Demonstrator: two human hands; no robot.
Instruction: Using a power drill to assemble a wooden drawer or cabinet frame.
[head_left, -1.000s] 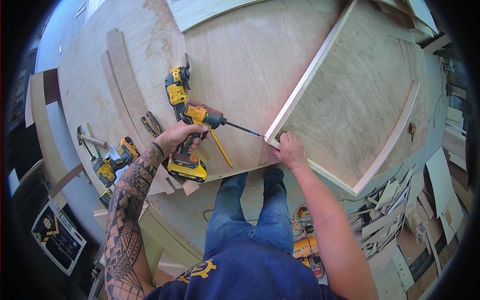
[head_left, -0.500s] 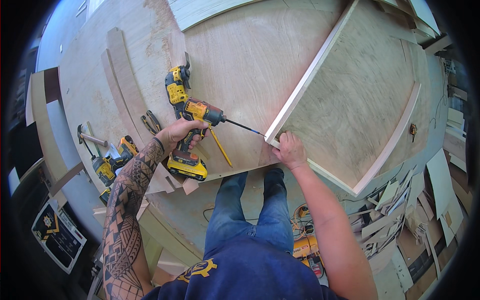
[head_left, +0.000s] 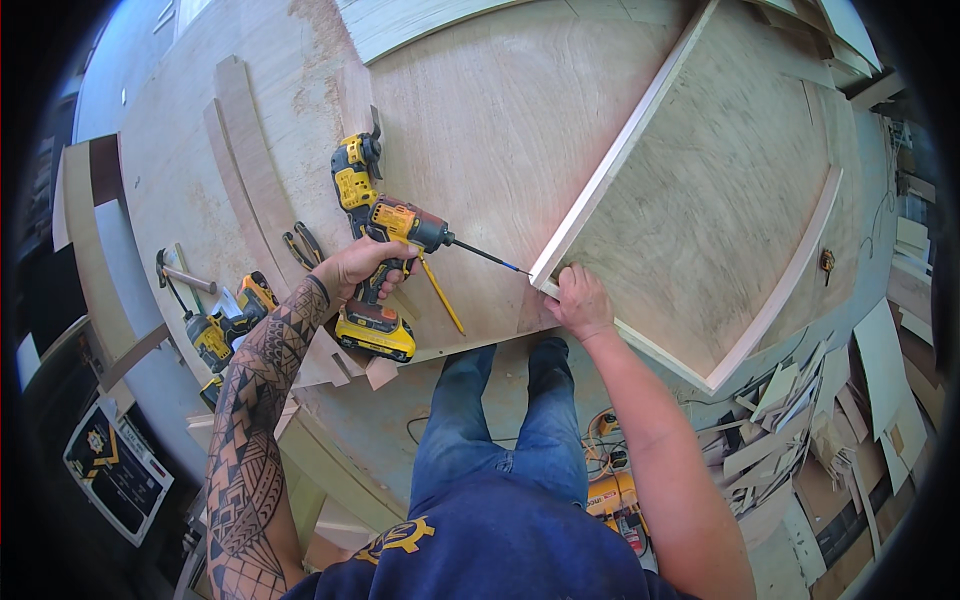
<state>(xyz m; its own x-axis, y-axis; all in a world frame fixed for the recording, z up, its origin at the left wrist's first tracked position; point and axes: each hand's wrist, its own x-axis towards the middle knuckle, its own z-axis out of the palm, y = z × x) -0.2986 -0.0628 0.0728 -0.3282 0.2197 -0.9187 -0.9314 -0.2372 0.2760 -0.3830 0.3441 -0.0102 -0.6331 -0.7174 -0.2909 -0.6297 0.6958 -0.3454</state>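
My left hand (head_left: 368, 268) is wrapped round the grip of a yellow and black impact driver (head_left: 410, 222), its battery hanging toward the table's near edge. A long thin bit (head_left: 488, 256) runs from the driver to the near left corner of a wooden frame (head_left: 622, 150), meeting the outer face of the wood. Around the frame's near rail, just right of that corner, my right hand (head_left: 582, 300) is closed. A yellow pencil (head_left: 441, 292) lies below the bit. Behind the driver rests a yellow and black oscillating multi-tool (head_left: 353, 178).
Pliers (head_left: 302, 246), a hammer (head_left: 185, 276) and another yellow drill (head_left: 210, 340) lie to the left. Long wood strips (head_left: 250, 150) stretch across the plywood tabletop (head_left: 470, 120). Offcuts (head_left: 800, 420) are heaped on the floor at right. A tape-like yellow tool (head_left: 826, 261) sits beyond the frame.
Almost nothing differs. Both hands hold their places, and the bit stays against the frame's corner.
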